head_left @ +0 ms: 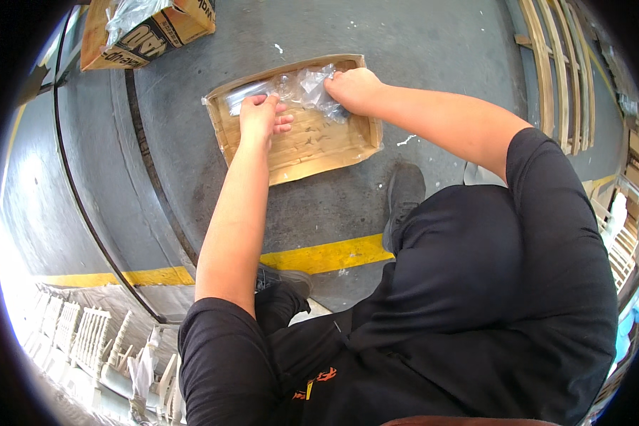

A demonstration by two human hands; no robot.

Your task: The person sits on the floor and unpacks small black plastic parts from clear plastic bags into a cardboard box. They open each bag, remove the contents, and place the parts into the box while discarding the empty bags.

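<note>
Grey floor [447, 42], carton [312, 153], right hand [355, 91] apparently pinching plastic [315, 88]

Both forearms [236, 202] reach forward, left grip [259, 118] loosely curled, right grip [353, 91] more tightly bent.

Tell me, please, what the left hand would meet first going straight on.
The left hand would probably meet the clear plastic in the cardboard box first, though they may already touch; depth is unclear.

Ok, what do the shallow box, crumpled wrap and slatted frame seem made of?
Shallow box: apparently matte cardboard; brown, creased walls.
Crumpled wrap: likely glossy plastic film; it's see-through and glinting.
Slatted frame: probably matte wood, from its pale, yellowish slats.
</note>
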